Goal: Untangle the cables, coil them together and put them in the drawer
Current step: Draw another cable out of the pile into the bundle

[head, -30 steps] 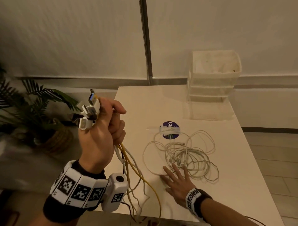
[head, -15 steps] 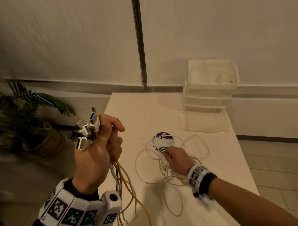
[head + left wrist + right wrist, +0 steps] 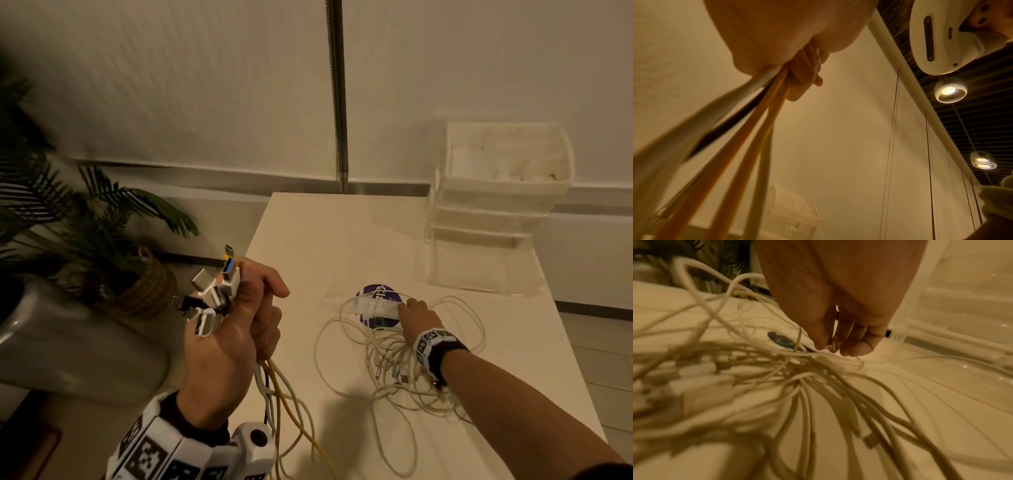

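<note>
My left hand [image 3: 246, 325] is raised off the table's left side and grips a bundle of cables [image 3: 277, 394], yellow, white and black. Their USB plugs [image 3: 212, 298] stick out above the fist, and the strands hang down past my wrist [image 3: 760, 129]. A tangle of white cables [image 3: 394, 349] lies on the white table [image 3: 308, 240]. My right hand [image 3: 416, 317] reaches over its far side. There its thumb and fingertips [image 3: 855, 348] pinch a thin white cable [image 3: 830, 346]. The translucent drawer unit [image 3: 496, 205] stands at the table's back right.
A purple round sticker [image 3: 376, 322] with a white strip [image 3: 373, 306] across it lies under the far edge of the tangle. A potted palm in a woven basket [image 3: 144, 287] stands left of the table. A metal pole [image 3: 337, 102] rises behind it.
My right hand left its flat rest at the near edge of the tangle and moved forward to the far side by the purple sticker. The left hand still holds its bundle.
</note>
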`<action>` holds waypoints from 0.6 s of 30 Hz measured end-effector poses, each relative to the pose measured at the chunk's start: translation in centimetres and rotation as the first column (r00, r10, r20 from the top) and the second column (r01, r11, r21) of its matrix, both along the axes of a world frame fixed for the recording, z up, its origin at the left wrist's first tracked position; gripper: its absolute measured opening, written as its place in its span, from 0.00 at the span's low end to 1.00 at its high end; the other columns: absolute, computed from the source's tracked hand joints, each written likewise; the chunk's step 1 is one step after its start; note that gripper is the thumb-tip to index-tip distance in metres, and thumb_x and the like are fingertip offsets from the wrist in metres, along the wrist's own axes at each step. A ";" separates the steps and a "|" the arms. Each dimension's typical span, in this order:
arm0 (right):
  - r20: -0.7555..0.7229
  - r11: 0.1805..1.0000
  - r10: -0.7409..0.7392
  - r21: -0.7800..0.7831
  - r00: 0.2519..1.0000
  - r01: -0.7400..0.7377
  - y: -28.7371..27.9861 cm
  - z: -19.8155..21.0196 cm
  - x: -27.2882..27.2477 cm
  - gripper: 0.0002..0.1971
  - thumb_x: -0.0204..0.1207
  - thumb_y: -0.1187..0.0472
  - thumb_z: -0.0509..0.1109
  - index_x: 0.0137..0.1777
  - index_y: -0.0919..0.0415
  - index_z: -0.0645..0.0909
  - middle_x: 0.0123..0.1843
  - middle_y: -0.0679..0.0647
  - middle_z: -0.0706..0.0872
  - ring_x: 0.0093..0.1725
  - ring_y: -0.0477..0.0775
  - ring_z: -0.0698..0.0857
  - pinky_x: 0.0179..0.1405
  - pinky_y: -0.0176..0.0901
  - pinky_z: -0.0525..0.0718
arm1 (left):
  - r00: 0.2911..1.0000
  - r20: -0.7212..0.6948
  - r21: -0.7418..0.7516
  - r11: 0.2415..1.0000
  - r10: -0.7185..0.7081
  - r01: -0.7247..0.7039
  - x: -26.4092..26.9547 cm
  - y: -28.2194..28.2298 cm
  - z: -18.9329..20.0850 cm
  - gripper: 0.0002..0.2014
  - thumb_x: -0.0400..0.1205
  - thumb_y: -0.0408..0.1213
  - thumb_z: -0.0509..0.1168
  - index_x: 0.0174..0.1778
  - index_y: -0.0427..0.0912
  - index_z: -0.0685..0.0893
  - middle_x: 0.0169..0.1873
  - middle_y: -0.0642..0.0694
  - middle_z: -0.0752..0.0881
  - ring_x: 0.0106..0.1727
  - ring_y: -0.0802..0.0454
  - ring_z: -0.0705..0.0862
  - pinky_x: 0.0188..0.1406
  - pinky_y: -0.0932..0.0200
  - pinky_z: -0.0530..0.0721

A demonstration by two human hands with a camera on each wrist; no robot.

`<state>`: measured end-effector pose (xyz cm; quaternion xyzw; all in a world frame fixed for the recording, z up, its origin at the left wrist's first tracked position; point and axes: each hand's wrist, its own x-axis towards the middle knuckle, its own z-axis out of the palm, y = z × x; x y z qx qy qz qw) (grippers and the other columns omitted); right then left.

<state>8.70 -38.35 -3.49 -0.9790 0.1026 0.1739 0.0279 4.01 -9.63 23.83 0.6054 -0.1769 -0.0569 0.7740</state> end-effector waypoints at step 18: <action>0.090 0.101 -0.560 0.994 0.824 -0.040 2.6 15.0 -4.0 0.07 0.73 0.60 0.76 0.49 0.55 0.92 0.51 0.65 0.91 0.47 0.55 0.87 0.52 0.54 0.87 | 0.996 0.088 0.295 0.955 0.014 -0.040 2.3 -4.6 -2.1 0.07 0.84 0.30 0.64 0.50 0.43 0.87 0.21 0.64 0.81 0.20 0.68 0.76 0.25 0.74 0.69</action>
